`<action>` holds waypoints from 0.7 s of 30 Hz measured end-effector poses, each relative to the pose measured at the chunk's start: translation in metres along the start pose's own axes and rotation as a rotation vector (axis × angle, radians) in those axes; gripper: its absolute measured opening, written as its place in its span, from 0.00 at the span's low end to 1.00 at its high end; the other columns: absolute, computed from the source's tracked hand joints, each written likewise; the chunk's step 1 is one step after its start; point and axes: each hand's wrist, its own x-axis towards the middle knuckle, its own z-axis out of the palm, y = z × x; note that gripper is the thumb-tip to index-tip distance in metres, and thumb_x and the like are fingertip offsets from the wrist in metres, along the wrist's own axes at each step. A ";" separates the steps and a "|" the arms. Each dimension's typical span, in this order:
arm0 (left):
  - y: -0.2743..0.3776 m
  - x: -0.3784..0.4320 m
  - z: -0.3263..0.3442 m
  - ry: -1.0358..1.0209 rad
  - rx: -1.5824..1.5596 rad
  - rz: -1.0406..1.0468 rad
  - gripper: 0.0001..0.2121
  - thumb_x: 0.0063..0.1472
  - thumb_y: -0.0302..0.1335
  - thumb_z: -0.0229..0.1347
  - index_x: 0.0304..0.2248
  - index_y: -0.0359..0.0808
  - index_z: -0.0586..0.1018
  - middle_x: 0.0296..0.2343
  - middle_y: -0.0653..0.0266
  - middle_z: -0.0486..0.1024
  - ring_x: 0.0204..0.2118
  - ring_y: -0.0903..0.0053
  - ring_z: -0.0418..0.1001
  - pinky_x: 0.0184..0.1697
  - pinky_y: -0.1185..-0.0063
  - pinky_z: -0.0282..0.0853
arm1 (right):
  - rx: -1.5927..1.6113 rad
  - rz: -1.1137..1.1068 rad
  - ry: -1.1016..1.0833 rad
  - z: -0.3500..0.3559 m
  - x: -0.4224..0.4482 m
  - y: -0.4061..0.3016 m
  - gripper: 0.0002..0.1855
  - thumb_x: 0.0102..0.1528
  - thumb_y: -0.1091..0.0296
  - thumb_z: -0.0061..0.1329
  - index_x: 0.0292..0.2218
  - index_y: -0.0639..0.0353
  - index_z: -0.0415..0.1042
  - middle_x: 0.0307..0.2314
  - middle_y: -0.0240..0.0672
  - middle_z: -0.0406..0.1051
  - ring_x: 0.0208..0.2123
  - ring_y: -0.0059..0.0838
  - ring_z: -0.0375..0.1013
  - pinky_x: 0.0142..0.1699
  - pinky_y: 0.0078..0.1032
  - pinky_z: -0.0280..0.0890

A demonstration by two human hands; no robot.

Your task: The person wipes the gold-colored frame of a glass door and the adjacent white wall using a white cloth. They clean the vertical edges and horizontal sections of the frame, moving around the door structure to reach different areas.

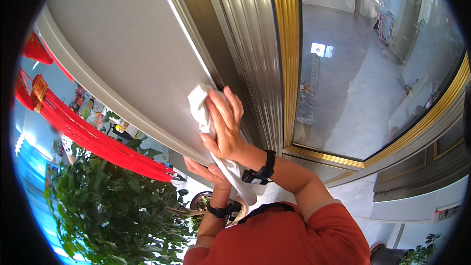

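Note:
Flat fingers of my right hand [224,129] press a crumpled white cloth [200,105] against a tall, smooth grey-beige panel [136,44], close to its raised metal trim. The cloth's loose end hangs below the wrist, down to about the front of my red shirt. Lower and to the left, my left hand [211,174] touches the panel's pale outer edge [121,110]. Whether its fingers grip that edge is hard to make out. A black strap with a small device circles each wrist.
Red tassels [106,140] hang beside the panel's left edge, above a leafy potted plant [121,206]. To the right, ribbed metal trim [246,44] meets a gold-framed glass pane [342,81], with a room visible in it. Another plant [423,252] stands at lower right.

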 end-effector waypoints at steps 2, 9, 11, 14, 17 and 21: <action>0.004 0.006 0.000 0.003 0.052 0.031 0.34 0.68 0.49 0.30 0.61 0.26 0.50 0.58 0.39 0.49 0.60 0.50 0.50 0.60 0.58 0.45 | -0.036 0.043 -0.032 0.000 -0.033 0.008 0.37 0.56 0.45 0.40 0.55 0.70 0.62 0.60 0.43 0.53 0.63 0.49 0.46 0.62 0.48 0.39; 0.005 0.006 0.002 0.020 0.099 0.060 0.31 0.69 0.43 0.31 0.60 0.23 0.52 0.58 0.39 0.50 0.60 0.49 0.50 0.61 0.58 0.44 | -0.127 0.101 -0.210 0.000 -0.148 0.040 0.32 0.59 0.50 0.36 0.51 0.74 0.63 0.59 0.48 0.52 0.63 0.53 0.44 0.62 0.51 0.41; 0.003 0.005 0.004 0.032 0.096 0.061 0.31 0.69 0.44 0.31 0.60 0.23 0.52 0.58 0.38 0.50 0.60 0.49 0.50 0.61 0.58 0.44 | -0.156 0.122 -0.236 -0.001 -0.176 0.046 0.29 0.56 0.55 0.43 0.49 0.74 0.65 0.59 0.47 0.50 0.63 0.52 0.43 0.62 0.50 0.41; 0.006 0.008 0.004 0.027 0.081 0.046 0.32 0.69 0.44 0.31 0.60 0.23 0.52 0.57 0.38 0.50 0.60 0.49 0.50 0.61 0.59 0.45 | -0.227 0.195 -0.289 -0.004 -0.211 0.047 0.29 0.50 0.61 0.51 0.49 0.73 0.66 0.60 0.45 0.50 0.64 0.48 0.43 0.63 0.47 0.43; 0.003 0.007 0.005 0.035 0.060 0.037 0.34 0.68 0.48 0.31 0.61 0.24 0.51 0.58 0.38 0.49 0.60 0.49 0.49 0.61 0.57 0.44 | -0.232 0.266 -0.329 -0.004 -0.247 0.052 0.30 0.49 0.62 0.52 0.48 0.75 0.65 0.58 0.47 0.52 0.63 0.49 0.46 0.62 0.47 0.46; -0.007 0.001 0.006 0.068 0.035 0.051 0.34 0.68 0.47 0.32 0.61 0.24 0.50 0.58 0.38 0.49 0.61 0.49 0.48 0.61 0.59 0.44 | -0.258 0.372 -0.425 -0.008 -0.282 0.052 0.29 0.51 0.65 0.52 0.49 0.77 0.63 0.55 0.52 0.54 0.60 0.54 0.48 0.62 0.44 0.49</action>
